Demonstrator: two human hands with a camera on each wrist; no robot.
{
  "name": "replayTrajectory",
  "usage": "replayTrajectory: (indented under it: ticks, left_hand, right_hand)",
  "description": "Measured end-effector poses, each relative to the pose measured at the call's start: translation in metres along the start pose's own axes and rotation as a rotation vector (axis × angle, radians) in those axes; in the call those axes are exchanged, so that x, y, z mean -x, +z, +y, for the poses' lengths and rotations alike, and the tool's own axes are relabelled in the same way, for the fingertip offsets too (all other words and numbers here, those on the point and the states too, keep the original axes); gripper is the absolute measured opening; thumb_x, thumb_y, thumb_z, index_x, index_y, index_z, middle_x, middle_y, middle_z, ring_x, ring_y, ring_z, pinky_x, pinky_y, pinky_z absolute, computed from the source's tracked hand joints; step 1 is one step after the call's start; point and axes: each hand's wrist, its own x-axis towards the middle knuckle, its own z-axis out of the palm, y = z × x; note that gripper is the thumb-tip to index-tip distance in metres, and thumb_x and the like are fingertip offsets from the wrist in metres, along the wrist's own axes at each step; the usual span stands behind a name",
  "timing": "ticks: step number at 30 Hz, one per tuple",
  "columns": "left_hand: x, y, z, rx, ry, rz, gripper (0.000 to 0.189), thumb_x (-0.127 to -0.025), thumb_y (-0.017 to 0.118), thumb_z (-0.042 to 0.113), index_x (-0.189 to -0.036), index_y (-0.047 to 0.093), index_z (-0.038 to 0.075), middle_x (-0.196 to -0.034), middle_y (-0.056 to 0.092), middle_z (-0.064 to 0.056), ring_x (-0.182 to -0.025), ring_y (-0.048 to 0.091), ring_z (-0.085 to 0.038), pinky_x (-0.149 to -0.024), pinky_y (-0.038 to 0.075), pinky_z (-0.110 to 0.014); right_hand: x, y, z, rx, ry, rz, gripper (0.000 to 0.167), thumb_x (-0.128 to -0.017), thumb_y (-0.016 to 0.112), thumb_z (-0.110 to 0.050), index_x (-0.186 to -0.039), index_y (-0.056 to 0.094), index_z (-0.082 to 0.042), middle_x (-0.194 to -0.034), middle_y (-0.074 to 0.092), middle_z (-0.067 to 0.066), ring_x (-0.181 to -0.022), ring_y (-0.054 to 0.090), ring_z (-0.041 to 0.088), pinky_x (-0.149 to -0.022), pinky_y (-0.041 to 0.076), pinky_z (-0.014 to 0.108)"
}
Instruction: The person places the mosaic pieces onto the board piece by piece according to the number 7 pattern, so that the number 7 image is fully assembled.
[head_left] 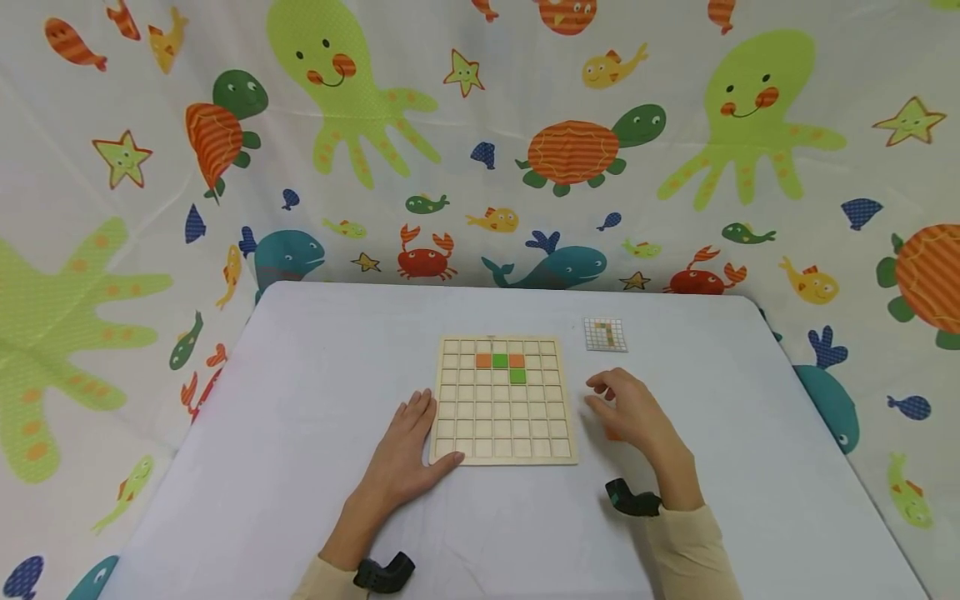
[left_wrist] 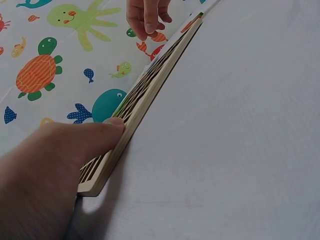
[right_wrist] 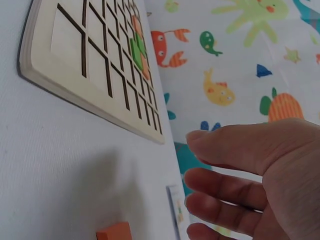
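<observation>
A square wooden grid board (head_left: 506, 457) lies on the table. In one of its upper rows an orange tile (head_left: 483, 361), a green tile (head_left: 500, 361) and another orange tile (head_left: 517, 361) sit side by side, with a second green tile (head_left: 517, 377) below the right one. My left hand (head_left: 405, 454) rests along the board's left edge, fingers straight, its thumb (left_wrist: 112, 131) over the near corner. Right of the board, my right hand (head_left: 632, 410) hovers above the table, fingers loosely bent and holding nothing. Beneath it lies an orange block (right_wrist: 115, 232), partly hidden from the head view.
A small card (head_left: 604, 334) printed with a grid and a coloured pattern lies beyond the board's upper right corner. White cloth covers the table (head_left: 315, 358). Behind it hangs a curtain (head_left: 480, 225) printed with sea animals. A black wrist camera (head_left: 632, 500) is strapped to the right wrist.
</observation>
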Motion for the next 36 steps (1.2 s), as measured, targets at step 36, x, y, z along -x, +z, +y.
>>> replayTrajectory:
  ticks: [36]
  left_hand:
    - [0.001, -0.001, 0.001, -0.008, -0.009, -0.015, 0.096, -0.085, 0.067, 0.058, -0.151, 0.038, -0.004, -0.162, 0.032, -0.017, -0.153, 0.027, -0.032, -0.127, 0.024, -0.046]
  right_hand:
    - [0.019, -0.011, 0.031, -0.052, 0.010, -0.186, 0.026, -0.084, 0.078, -0.015, -0.107, 0.069, -0.006, -0.103, 0.065, 0.005, -0.090, 0.056, 0.019, -0.079, 0.050, 0.034]
